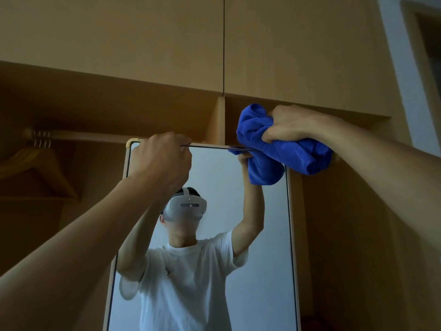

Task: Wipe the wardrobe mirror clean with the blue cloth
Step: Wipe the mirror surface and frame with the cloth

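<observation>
Top-R corner of mirror (262, 223) is being wiped.
Blue cloth (281, 151) is bunched in right hand (288, 126); top edge is gripped by left hand (164, 158). Next: glass below prob. to be covered.

White short-sleeved T-shirt (188, 283), white headset (187, 206), bare forearms (71, 247)

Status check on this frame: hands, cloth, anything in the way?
Left hand grips top edge of mirror. Right hand holds bunched blue cloth at its top right corner. Nothing in the way.
</observation>
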Available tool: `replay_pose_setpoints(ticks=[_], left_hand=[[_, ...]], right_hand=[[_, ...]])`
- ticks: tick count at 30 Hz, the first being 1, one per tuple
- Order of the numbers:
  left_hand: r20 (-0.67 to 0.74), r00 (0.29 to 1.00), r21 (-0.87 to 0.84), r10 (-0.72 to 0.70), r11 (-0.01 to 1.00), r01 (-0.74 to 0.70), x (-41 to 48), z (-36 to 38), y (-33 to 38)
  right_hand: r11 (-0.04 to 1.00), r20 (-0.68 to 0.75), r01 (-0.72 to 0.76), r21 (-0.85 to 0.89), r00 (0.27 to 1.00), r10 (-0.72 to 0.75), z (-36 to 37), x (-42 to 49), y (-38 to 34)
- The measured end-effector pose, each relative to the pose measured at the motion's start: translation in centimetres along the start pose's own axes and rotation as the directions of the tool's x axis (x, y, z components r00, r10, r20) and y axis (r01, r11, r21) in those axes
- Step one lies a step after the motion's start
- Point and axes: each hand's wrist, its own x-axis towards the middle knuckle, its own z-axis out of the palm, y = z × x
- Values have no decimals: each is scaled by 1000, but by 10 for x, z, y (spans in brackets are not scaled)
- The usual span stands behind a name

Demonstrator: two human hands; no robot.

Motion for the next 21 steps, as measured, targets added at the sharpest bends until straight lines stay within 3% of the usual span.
replay_pose_setpoints(ticks=[9,12,21], left_hand=[[103,994,50,37,998,-42,4,-3,-3],[81,996,83,27,996,-34,4,-8,-9],[28,983,52,-182,982,181,3,-23,-42]], right_hand=[[995,16,89,36,996,-90,12,11,-59],[992,15,114,49,993,-115,16,16,-77],[992,-24,112,63,994,-111,16,17,-76]])
